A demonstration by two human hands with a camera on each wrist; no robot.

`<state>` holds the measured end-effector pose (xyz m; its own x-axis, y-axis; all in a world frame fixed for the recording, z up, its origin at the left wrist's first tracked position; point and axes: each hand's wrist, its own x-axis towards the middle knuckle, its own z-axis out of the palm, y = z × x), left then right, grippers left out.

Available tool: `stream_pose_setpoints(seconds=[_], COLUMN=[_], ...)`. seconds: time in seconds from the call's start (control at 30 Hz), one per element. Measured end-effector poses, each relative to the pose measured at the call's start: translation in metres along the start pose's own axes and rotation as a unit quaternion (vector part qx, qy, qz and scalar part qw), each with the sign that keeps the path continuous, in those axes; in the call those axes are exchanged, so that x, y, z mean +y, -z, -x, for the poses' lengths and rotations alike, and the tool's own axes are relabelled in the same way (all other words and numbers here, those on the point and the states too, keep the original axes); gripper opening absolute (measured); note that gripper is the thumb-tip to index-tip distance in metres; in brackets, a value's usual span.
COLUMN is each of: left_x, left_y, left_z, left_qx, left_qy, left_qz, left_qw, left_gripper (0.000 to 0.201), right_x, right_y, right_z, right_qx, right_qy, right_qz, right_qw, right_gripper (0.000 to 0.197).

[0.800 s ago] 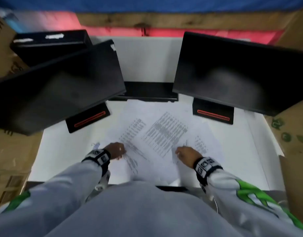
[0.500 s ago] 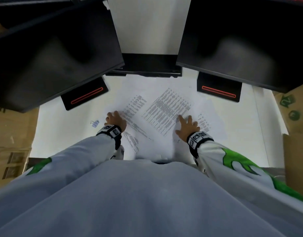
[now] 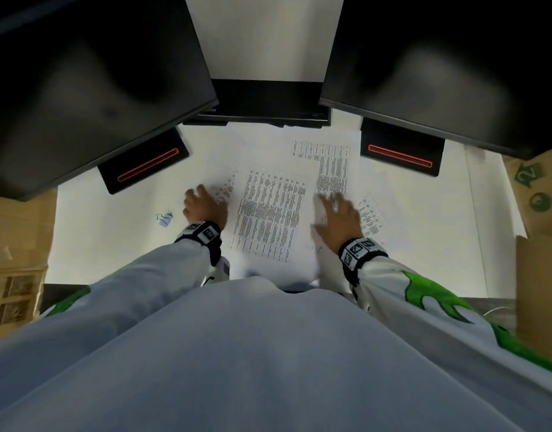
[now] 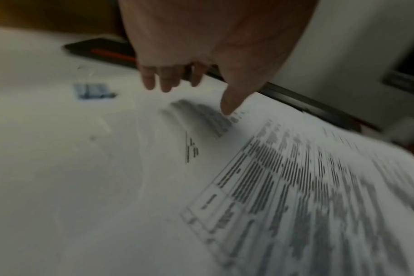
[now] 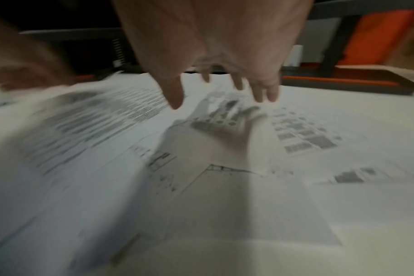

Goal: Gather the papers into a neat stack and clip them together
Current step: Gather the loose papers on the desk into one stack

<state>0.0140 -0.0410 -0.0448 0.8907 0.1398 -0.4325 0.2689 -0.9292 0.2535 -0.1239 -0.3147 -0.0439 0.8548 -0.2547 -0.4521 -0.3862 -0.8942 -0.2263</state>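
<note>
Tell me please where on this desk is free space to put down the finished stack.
Bare white desk lies left of the left hand, around the small binder clip. Another free strip lies right of the papers, below the right monitor base. The middle, between both hands, is crowded with sheets.

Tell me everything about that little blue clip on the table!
The small pale-blue binder clip has thin silvery wire handles and looks like painted metal. It lies alone on the white tabletop, just left of the left hand and clear of the scattered printed papers. Nothing touches it. It is too blurred for finer detail.
</note>
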Motion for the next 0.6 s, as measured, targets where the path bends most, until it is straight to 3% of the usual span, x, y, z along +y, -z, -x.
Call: stream_pose_setpoints(seconds=[0.07,0.13,0.23,0.3,0.33,0.4,0.47,0.53,0.6], left_x=[-0.005,-0.007,0.000,0.010,0.015,0.027,0.038,0.042,0.038], left_y=[0.009,0.014,0.009,0.003,0.000,-0.003,-0.003,-0.002,0.000], left_z=[0.005,0.002,-0.019,-0.025,-0.028,-0.025,-0.019,-0.016,-0.014], left_qx=[-0.006,-0.032,-0.082,-0.097,-0.105,-0.143,-0.159,-0.132,-0.082], left_qy=[0.156,0.235,0.239,0.227,0.207,0.155,0.113,0.112,0.177], left_qz=[0.067,0.111,0.281,0.380,0.396,0.400,0.398,0.406,0.347], left_qw=[0.985,0.965,0.926,0.892,0.888,0.892,0.897,0.897,0.917], left_gripper=[0.072,0.074,0.068,0.044,0.029,0.045,0.037,0.021,0.058], right_x=[0.015,0.025,0.023,0.015,0.012,0.007,0.008,0.015,0.030], right_y=[0.005,0.007,0.006,0.005,0.005,0.007,0.011,0.016,0.023], right_z=[-0.005,-0.010,-0.018,-0.024,-0.027,-0.030,-0.033,-0.033,-0.032], right_qx=[0.052,0.026,-0.034,-0.048,-0.057,-0.091,-0.114,-0.080,0.031], right_qy=[-0.155,-0.229,-0.165,-0.105,-0.078,-0.031,0.010,0.030,-0.038], right_qz=[-0.054,-0.083,-0.069,-0.062,-0.055,-0.044,-0.045,-0.090,-0.151], right_qw=[0.985,0.970,0.983,0.991,0.994,0.994,0.992,0.992,0.987], right_gripper=[0.083,0.088,0.090,0.089,0.090,0.090,0.090,0.088,0.087])
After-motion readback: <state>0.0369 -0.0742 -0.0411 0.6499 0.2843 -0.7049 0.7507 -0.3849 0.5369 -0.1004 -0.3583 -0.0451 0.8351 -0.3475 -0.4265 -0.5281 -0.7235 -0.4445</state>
